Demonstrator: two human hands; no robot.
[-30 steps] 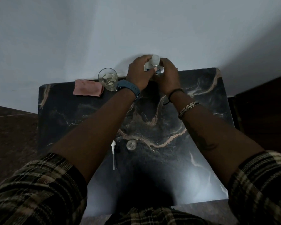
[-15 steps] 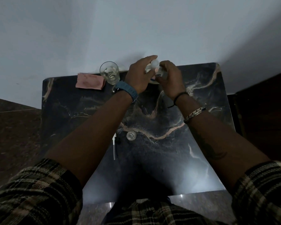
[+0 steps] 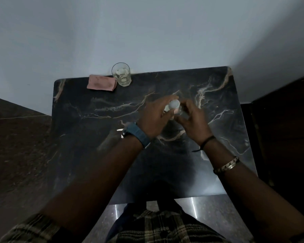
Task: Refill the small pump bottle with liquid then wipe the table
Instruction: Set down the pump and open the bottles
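Both my hands hold a small whitish bottle (image 3: 173, 105) above the middle of the dark marble table (image 3: 88, 130). My left hand (image 3: 154, 118) grips it from the left and my right hand (image 3: 191, 120) from the right; the frame is blurred there, so the bottle's body is mostly hidden by fingers. A clear glass (image 3: 121, 74) with a little pale liquid stands at the table's back edge. A folded pink cloth (image 3: 101, 83) lies flat just left of the glass. A small white bit (image 3: 119, 130) peeks out left of my left wrist.
A pale wall rises right behind the table. Dark brown floor lies to the left, and a dark panel stands close to the table's right side. My plaid shirt and legs are at the table's near edge.
Both hands have drawn the bottle back from the table's far edge toward the middle. The pump tube and round cap seen before are now covered by my left arm.
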